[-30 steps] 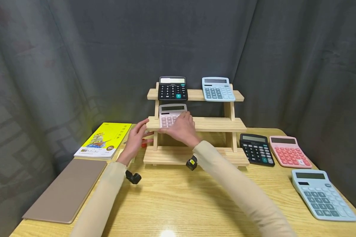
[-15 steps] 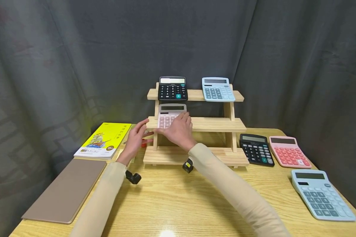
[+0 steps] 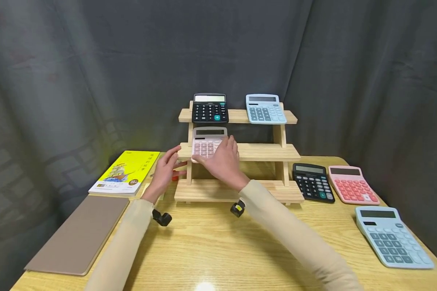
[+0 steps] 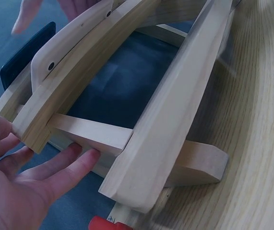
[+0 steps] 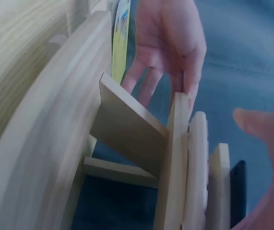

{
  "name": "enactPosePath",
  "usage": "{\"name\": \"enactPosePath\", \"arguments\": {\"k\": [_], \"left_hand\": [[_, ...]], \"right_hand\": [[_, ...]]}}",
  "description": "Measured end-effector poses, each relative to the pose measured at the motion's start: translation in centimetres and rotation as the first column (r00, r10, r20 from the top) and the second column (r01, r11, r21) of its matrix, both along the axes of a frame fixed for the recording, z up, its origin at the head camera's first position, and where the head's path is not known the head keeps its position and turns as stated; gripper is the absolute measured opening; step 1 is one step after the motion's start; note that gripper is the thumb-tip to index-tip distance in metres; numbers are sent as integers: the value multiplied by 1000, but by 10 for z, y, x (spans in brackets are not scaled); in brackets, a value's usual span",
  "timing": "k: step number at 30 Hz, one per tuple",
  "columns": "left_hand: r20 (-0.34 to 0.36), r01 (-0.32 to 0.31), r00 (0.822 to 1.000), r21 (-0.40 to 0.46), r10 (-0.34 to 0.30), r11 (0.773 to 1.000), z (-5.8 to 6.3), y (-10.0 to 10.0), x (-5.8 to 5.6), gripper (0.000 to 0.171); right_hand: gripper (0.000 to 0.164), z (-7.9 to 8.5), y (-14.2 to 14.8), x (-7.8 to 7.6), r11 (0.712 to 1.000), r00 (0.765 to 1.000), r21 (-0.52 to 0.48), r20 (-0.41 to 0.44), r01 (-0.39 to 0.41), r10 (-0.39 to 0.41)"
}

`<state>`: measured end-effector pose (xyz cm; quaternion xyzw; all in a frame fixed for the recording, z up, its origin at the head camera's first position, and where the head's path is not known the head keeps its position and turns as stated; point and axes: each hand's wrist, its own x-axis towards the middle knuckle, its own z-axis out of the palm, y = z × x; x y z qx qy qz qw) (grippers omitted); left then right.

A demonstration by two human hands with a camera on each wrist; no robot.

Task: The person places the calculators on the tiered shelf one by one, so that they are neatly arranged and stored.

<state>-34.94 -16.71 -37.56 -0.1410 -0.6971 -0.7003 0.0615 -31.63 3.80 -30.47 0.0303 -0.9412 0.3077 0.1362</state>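
Observation:
A pale pink calculator [image 3: 204, 147] leans upright on the left of the middle shelf of a three-step wooden display stand [image 3: 266, 151]. Spread before it is my right hand [image 3: 223, 161], thumb toward its lower left corner and fingers toward its right side. In the right wrist view that thumb [image 5: 254, 122] stands apart from the calculator's edge [image 5: 197, 163]. My left hand [image 3: 164, 169] holds the left end of the middle shelf between thumb and forefinger; in the left wrist view its other fingers [image 4: 74, 172] extend below, near the side support.
A black calculator [image 3: 210, 111] and a light blue one [image 3: 265, 113] stand on the top shelf. Another black [image 3: 313, 184], a pink [image 3: 355, 188] and a larger blue calculator [image 3: 393, 238] lie at the right. A yellow book [image 3: 129, 169] and a brown notebook [image 3: 80, 234] lie left.
The pale pink calculator has shifted slightly left and stands straighter on the shelf. My right thumb has lifted a little at its lower corner. My left hand has stayed at the shelf end.

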Motion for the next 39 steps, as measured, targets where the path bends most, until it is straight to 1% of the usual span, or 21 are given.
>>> {"name": "enactPosePath", "arguments": {"k": [2,7,10,13,17,21,24,29,33,37,39], "left_hand": [[-2,-8,1000,-1,8,1000,2,0,1,47],[2,-14,1000,3,14,1000,4,-2,0,47],[7,-8,1000,9,8,1000,4,-3,-1,47],[10,-8,1000,7,8,1000,5,-2,-2,47],[10,-11,1000,7,11,1000,5,-1,-2,47],[9,-19,1000,-4,19,1000,4,-1,-1,47],[10,-22,1000,-19,22,1000,3,-1,-1,47],[12,-9,1000,-1,9,1000,1,0,-1,48],[12,-3,1000,9,3,1000,0,1,0,48],[18,-9,1000,8,9,1000,1,1,1,47],[25,-7,1000,14,7,1000,1,1,2,47]], "right_hand": [[129,1,9,5,1000,1000,-24,-16,-11,10],[121,0,39,20,998,997,-48,-70,-47,43],[118,-5,60,32,995,994,-56,-83,-78,73],[118,-12,81,45,990,987,-51,-93,-133,128],[120,-23,110,63,979,972,-1,-113,-206,204],[119,-33,138,78,969,959,53,-140,-241,246],[120,-40,159,89,968,958,81,-145,-239,249],[125,-51,193,111,969,967,107,-107,-222,233],[126,-56,221,128,972,973,105,-68,-212,220],[127,-60,250,142,976,977,88,-63,-198,203],[128,-62,264,149,981,983,86,-51,-174,178]]}}
